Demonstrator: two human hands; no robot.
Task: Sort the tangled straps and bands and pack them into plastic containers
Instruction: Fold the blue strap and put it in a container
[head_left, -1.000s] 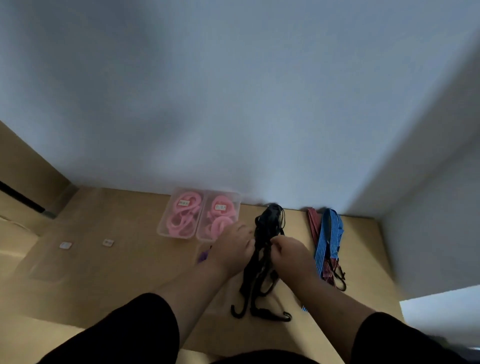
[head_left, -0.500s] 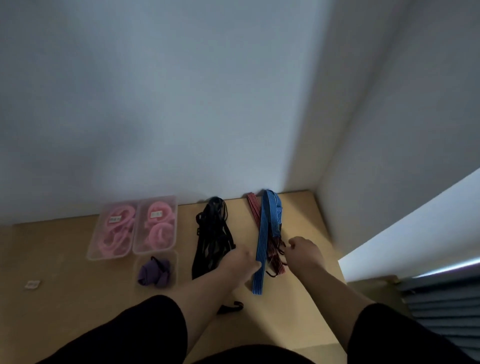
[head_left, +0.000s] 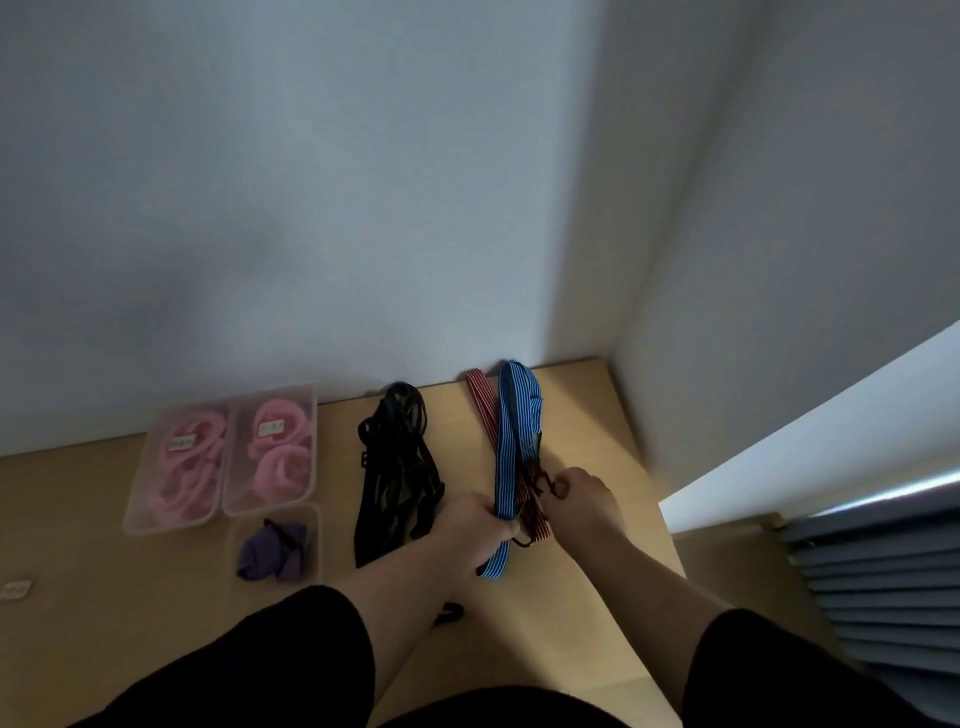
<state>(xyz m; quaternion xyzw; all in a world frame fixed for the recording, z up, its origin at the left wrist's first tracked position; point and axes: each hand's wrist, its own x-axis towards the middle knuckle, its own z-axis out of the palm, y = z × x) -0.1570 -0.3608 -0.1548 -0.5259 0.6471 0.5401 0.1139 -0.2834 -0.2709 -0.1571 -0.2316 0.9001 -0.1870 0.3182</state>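
Note:
A blue striped strap (head_left: 511, 436) lies on the wooden table (head_left: 597, 525) over a red striped strap (head_left: 480, 402), both reaching back to the wall. My left hand (head_left: 475, 527) grips the blue strap near its front end. My right hand (head_left: 582, 493) pinches a dark hook where the two straps tangle. A bundle of black straps (head_left: 397, 467) lies just left of my left hand. Two clear plastic containers hold pink bands (head_left: 275, 449), and a smaller container (head_left: 311, 535) in front of them holds a purple band (head_left: 270, 545).
A white wall runs along the back and right of the table. The table's right edge drops off beside a grey slatted blind (head_left: 872, 582). A small white label (head_left: 15, 590) lies at the far left.
My hands have left the black strap bundle, which now lies on the table. They moved right to the blue and red straps and took hold of them. The view swung right.

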